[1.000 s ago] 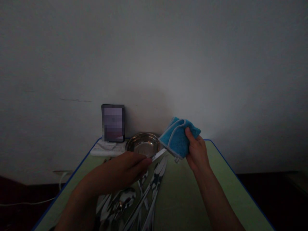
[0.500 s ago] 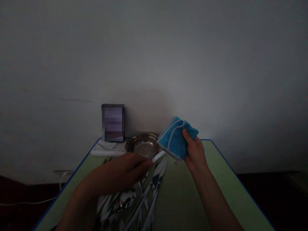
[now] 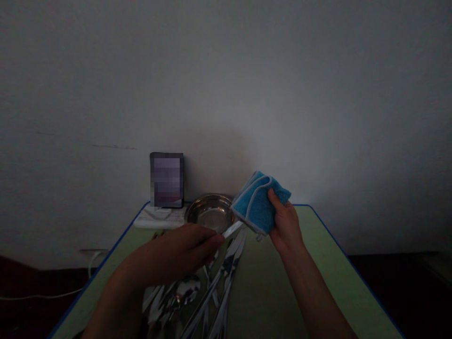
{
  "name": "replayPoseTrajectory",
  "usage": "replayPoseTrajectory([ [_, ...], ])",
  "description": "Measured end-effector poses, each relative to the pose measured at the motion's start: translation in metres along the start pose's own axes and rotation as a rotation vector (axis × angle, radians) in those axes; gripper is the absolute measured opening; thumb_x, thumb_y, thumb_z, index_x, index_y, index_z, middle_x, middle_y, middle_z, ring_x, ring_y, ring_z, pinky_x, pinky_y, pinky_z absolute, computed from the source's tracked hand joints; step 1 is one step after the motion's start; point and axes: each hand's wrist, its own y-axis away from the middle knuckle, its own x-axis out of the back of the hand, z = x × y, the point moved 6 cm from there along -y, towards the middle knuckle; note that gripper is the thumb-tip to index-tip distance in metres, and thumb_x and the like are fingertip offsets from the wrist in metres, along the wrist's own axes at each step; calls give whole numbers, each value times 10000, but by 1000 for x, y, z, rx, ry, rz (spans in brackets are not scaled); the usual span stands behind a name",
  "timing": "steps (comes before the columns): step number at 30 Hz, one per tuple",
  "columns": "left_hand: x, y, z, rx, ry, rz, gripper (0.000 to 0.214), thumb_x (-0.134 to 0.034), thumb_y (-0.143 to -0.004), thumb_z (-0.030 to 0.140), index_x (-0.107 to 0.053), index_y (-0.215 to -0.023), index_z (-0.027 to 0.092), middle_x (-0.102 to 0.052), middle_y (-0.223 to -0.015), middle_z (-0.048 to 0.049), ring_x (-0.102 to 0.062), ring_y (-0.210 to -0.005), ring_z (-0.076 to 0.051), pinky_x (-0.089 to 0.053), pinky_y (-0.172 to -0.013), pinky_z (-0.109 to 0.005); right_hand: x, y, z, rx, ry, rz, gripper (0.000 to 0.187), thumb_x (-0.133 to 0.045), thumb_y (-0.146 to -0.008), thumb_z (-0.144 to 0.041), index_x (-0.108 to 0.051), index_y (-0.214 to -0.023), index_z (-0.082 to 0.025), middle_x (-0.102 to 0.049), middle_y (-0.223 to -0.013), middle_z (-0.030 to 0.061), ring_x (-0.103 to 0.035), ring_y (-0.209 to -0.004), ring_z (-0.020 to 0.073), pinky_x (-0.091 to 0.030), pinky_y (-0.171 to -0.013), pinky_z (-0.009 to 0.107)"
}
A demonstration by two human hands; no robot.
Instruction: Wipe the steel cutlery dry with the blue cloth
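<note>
Dim room with a bare grey wall; a green table [image 3: 318, 263] with blue edging runs away from the viewer. The left hand [image 3: 183, 249] pinches a steel utensil [image 3: 233, 229] between thumb and fingertips. Its flat free end points toward 2 o'clock and meets the lower edge of a folded blue cloth [image 3: 256, 202]. The right hand [image 3: 286, 226] is closed on the cloth, thumb on the near face. Both things are held above the table, just in front of a steel bowl [image 3: 211, 214] at 12 o'clock from the left fingertips. A loose heap of cutlery [image 3: 197, 296] lies at 6 o'clock. A dark upright panel [image 3: 166, 180] and a white slab [image 3: 158, 217] stand at 10 o'clock from the bowl. Judged risks: the pinch sits near one end, so pressure from the cloth could lever the utensil loose onto heap or bowl; if the free end is a blade, which the dim light leaves unclear, it could nick cloth or fingers
</note>
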Motion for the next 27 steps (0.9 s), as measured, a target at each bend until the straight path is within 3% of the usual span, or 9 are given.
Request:
replayPoseTrajectory([
  [6, -3, 0, 0, 5, 36, -40, 489, -291, -871, 533, -619, -734, 197, -595, -623, 6, -548, -569, -138, -381, -515, -234, -1, 1, 0, -3, -7, 5, 294, -758, -623, -303, -674, -862, -154, -734, -782, 36, -685, -748, 194, -539, -801, 361],
  [13, -2, 0, -2, 0, 5, -20, 386, -358, -839, 461, -642, -839, 200, -626, -705, -5, -566, -611, -145, -419, -579, -246, -1, 0, 0, -3, -5, -3, 310, -764, -610, -310, -672, -861, -152, -733, -794, 41, -684, -760, 200, -540, -793, 359],
  [27, -1, 1, -1, 2, -29, -22, 386, -338, -850, 411, -651, -889, 190, -655, -821, -42, -603, -736, -188, -431, -687, -303, -2, 1, 0, 3, -1, -33, 316, -757, -625, -320, -668, -881, -156, -732, -815, 41, -682, -748, 194, -544, -780, 354],
])
